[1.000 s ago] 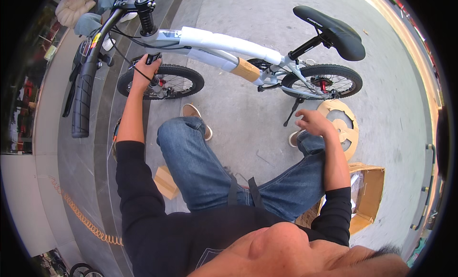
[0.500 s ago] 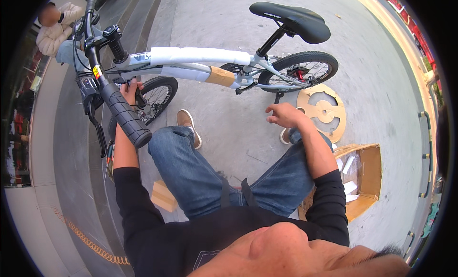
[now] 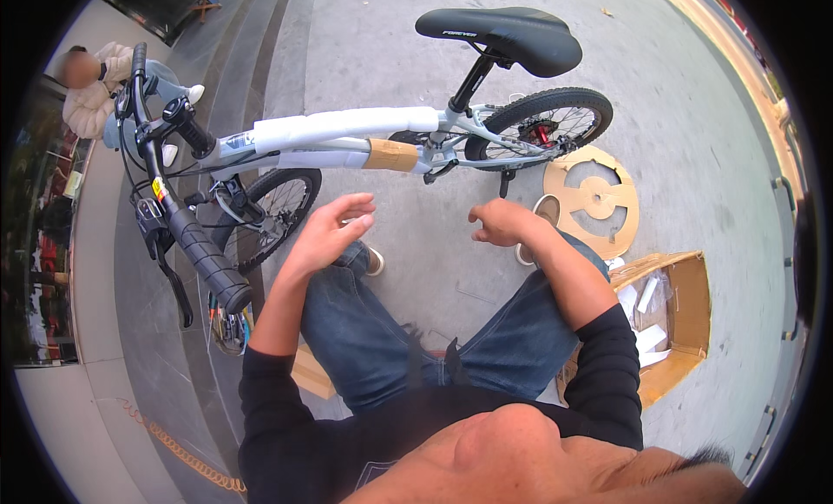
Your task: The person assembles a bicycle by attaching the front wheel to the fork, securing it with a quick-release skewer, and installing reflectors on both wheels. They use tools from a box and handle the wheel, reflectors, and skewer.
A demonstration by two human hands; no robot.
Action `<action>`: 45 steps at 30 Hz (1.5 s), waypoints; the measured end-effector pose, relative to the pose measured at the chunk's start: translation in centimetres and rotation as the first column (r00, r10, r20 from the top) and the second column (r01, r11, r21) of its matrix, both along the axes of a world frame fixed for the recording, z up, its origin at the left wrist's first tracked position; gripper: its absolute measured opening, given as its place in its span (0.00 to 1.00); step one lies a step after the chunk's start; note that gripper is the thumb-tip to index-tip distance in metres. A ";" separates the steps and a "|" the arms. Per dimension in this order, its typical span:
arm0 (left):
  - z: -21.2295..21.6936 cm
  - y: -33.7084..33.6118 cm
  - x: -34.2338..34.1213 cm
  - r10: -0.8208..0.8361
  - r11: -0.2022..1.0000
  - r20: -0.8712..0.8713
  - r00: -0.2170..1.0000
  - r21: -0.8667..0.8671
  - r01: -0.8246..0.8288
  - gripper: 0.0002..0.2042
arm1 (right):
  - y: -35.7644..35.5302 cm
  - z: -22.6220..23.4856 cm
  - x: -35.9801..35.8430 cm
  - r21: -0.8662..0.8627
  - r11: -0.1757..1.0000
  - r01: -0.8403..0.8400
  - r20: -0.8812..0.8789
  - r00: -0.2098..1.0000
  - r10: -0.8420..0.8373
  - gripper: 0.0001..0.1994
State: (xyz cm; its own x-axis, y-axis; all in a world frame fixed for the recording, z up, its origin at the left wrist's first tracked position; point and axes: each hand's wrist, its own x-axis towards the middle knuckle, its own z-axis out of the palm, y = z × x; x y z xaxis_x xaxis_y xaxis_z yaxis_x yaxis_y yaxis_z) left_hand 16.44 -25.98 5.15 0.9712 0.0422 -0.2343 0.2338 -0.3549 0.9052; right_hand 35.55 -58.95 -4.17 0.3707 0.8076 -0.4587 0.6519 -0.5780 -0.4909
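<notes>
A pale blue bicycle [image 3: 347, 157] stands across the space before me, its frame wrapped in white foam padding [image 3: 347, 127] and a band of brown cardboard [image 3: 392, 155]. My left hand [image 3: 334, 229] is in the air below the frame, fingers stretched and parted, touching nothing. To its left are the front wheel [image 3: 282, 213] and the black handlebar grip [image 3: 208, 259]. My right hand [image 3: 501, 222] hangs over my right knee with fingers loosely bent and apart, and nothing shows in it. Nearest to it is a black pedal [image 3: 507, 183], by the rear wheel [image 3: 551, 127].
A cardboard disc [image 3: 620, 196] lies right of my foot. Behind it sits an open carton [image 3: 690, 317] holding white packing scraps. Tools [image 3: 230, 326] and a small cardboard box [image 3: 312, 374] are at my left. A coiled hose [image 3: 186, 452] lies lower left. Another person [image 3: 95, 92] sits far left.
My left hand has left the area by the front wheel and handlebar, moving right to in front of the frame. My right hand has shifted slightly left and down. The view has tilted a little.
</notes>
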 end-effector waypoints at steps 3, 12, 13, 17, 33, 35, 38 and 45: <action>-4.1 -2.9 9.1 -0.133 0.926 -0.059 0.989 0.348 0.145 0.40 | 0.4 -0.4 -0.1 -0.014 1.000 -0.014 -0.016 1.000 0.014 0.24; -13.1 -4.0 23.9 0.003 0.814 -0.005 1.000 0.581 0.000 0.41 | 1.9 -1.2 0.3 0.001 1.000 -0.015 0.001 1.000 0.015 0.25; -13.4 -4.1 24.4 0.022 0.807 0.021 1.000 0.590 -0.030 0.36 | 2.1 -1.2 0.3 0.004 1.000 -0.014 0.001 1.000 0.014 0.25; -14.7 -4.5 25.3 0.068 0.928 0.039 0.997 0.364 -0.077 0.30 | 2.7 -1.3 0.5 0.014 1.000 -0.024 -0.015 1.000 0.024 0.25; -16.8 -5.5 26.7 0.021 0.996 0.229 0.973 0.081 -0.041 0.31 | 4.1 -1.8 0.3 -0.035 0.997 -0.073 -0.006 0.997 0.073 0.21; -16.8 -5.6 26.5 0.023 0.993 0.251 0.968 0.105 -0.050 0.30 | 4.1 -2.0 0.3 -0.021 0.998 -0.052 -0.007 0.999 0.052 0.21; -17.2 -5.8 26.3 0.032 0.980 0.263 0.964 0.180 -0.082 0.30 | 4.0 -2.2 0.3 -0.008 0.998 -0.057 0.007 0.998 0.057 0.22; -19.1 -5.0 26.6 -0.029 0.892 0.321 0.947 0.436 -0.121 0.26 | 3.8 -1.7 0.6 0.004 0.998 -0.061 -0.017 0.998 0.061 0.22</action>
